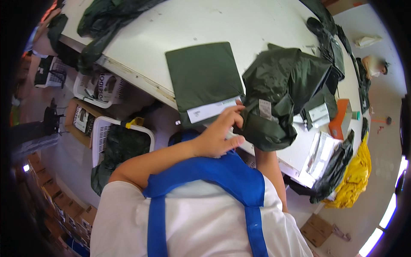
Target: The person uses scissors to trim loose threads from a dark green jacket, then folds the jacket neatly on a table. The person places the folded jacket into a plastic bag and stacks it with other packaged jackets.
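A crumpled dark green garment (284,81) of smooth, shiny fabric lies on the white table in front of me, with a small white label (265,108) sewn on it. My left hand (222,132) is at the garment's left edge, thumb and fingers apart, its fingertips touching or very near the fabric. My right forearm (270,169) runs up beneath the garment's near end, which hides the right hand and its fingers. Beside my left hand lies a flat, square dark green piece (204,75) with a white printed strip (212,109) along its near edge.
On the white table (171,25) are more dark garments, an orange box (340,118) and white packets (319,115). A yellow garment (355,171) hangs at the right edge. White baskets (99,132) and cartons stand at lower left. Other people are at far left and far right.
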Demonstrator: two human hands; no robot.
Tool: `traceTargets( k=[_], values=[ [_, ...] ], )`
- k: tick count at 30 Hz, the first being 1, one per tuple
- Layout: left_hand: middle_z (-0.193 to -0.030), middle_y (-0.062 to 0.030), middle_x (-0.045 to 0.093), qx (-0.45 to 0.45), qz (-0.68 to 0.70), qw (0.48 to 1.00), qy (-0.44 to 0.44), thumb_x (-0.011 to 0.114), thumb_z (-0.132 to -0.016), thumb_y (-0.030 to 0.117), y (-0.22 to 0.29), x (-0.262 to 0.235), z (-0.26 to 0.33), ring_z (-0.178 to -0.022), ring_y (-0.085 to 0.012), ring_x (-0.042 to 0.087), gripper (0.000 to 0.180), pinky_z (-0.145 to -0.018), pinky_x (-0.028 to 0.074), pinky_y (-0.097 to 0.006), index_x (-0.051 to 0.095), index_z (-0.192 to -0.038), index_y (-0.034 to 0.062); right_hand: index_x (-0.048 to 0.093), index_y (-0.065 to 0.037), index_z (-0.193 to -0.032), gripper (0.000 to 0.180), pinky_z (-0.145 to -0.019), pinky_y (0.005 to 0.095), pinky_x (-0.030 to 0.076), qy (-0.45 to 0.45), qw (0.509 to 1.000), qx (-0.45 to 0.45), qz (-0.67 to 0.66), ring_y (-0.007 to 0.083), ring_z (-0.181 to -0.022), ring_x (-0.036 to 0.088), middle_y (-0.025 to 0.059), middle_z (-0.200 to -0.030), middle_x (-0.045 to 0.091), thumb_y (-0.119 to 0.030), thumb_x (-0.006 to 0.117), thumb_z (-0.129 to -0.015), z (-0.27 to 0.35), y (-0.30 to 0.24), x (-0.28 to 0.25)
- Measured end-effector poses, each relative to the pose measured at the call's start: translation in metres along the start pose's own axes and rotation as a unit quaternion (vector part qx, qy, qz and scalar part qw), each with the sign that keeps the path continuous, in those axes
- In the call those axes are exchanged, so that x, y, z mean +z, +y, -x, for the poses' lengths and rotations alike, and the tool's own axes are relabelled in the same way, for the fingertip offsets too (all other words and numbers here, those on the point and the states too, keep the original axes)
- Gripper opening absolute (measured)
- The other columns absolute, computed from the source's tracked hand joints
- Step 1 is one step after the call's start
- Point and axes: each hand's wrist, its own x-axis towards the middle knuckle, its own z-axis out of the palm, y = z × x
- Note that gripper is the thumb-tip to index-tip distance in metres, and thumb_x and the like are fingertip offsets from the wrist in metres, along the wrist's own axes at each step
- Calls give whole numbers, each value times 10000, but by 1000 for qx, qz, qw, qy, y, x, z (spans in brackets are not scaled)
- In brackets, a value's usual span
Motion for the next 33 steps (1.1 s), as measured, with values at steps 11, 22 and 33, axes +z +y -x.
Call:
traceTargets(
  k=[11,22,33],
  values=[
    [-1273,-151,476,7,-66,997,31,626,-773,108,17,-34,-30,-1192,-277,462,453,-971,392,-377,487,-1200,49,440,-11,-1261,487,-798,371,527,177,978,98,-55,261,-887,636,145,-1065,610,-159,553,-811,6,-28,-4],
    [-989,-55,528,124,-432,862,-235,655,-636,59,44,-47,-82,-1045,-267,457,240,-887,389,-384,607,-856,140,459,28,-1197,515,-796,308,473,139,983,67,101,192,-895,581,112,-1058,573,-110,596,-720,0,-38,32],
    [-742,-36,524,249,-371,886,125,680,-723,32,46,-28,-51,-674,-218,540,201,-617,445,-320,612,-903,89,470,23,-1243,600,-861,334,440,200,974,2,109,217,-975,560,116,-1140,573,-159,661,-704,-3,-50,42]
  ],
)
